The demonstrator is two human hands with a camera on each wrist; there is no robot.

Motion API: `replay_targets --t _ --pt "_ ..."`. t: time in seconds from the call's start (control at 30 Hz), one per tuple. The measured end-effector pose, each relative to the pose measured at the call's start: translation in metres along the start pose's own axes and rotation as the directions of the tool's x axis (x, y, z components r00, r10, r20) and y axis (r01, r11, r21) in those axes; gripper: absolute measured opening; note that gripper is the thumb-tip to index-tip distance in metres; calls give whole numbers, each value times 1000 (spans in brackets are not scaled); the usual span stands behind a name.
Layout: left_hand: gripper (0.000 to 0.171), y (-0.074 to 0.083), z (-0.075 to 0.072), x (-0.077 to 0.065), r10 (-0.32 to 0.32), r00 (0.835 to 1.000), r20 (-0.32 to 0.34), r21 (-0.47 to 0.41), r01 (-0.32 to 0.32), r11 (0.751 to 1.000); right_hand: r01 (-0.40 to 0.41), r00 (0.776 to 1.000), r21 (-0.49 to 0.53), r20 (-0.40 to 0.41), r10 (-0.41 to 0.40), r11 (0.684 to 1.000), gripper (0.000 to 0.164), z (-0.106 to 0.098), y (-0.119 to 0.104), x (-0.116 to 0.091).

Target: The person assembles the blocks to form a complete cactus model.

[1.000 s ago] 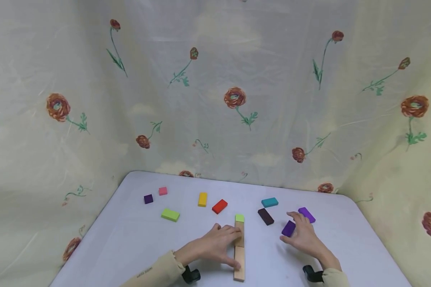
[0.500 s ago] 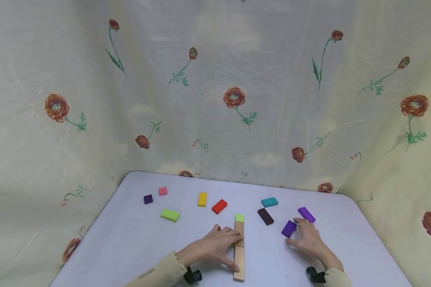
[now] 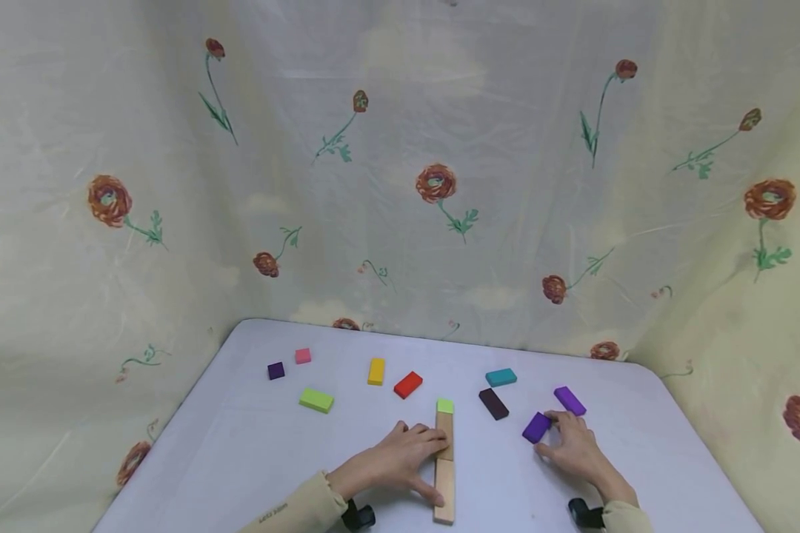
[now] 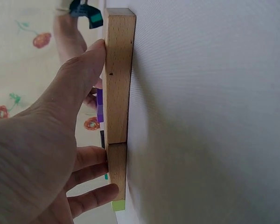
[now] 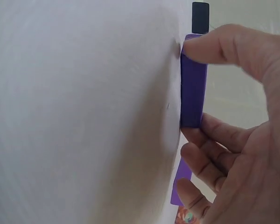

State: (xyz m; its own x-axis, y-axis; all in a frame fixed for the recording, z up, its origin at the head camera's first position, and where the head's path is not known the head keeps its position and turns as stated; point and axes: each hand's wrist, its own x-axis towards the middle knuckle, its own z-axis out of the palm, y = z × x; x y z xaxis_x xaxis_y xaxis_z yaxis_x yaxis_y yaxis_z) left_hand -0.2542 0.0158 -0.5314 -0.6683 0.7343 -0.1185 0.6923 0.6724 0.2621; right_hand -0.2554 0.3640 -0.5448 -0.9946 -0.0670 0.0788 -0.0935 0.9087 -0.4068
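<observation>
In the head view two plain wooden blocks lie end to end in a row, the nearer one and the farther one, with a small lime-green block at the far end. My left hand spans them from the left, thumb on the nearer block and fingertips on the farther. Over to the right, my right hand pinches a dark purple block low at the table. The right wrist view has the thumb at one end of that purple block and fingertips at the other.
Beside the right hand lie a violet block, a dark brown block and a teal block. Red, yellow, lime, pink and small dark purple blocks are scattered left. Flowered cloth surrounds the white table.
My right hand has moved slightly right and closed its thumb and fingers on the dark purple block, which barely shifts. The left hand stays on the wooden blocks.
</observation>
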Motion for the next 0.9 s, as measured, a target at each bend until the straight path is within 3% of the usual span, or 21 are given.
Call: replay_targets --t 0.13,0.47,0.73,0.9 --pt "95 0 0 0 1 1000 -6 1 -1 1000 -22 1000 9 -10 22 1000 73 -1 0 1" --pt "96 1 -1 0 5 1000 -14 12 -5 1000 -189 982 26 33 188 982 79 -3 2 6" --pt "95 2 -2 0 -8 1000 -2 9 8 1000 -192 980 19 60 190 981 72 -4 3 5" --pt "96 2 -1 0 -9 1000 1 1 9 1000 -124 992 20 30 124 992 80 -6 1 4"
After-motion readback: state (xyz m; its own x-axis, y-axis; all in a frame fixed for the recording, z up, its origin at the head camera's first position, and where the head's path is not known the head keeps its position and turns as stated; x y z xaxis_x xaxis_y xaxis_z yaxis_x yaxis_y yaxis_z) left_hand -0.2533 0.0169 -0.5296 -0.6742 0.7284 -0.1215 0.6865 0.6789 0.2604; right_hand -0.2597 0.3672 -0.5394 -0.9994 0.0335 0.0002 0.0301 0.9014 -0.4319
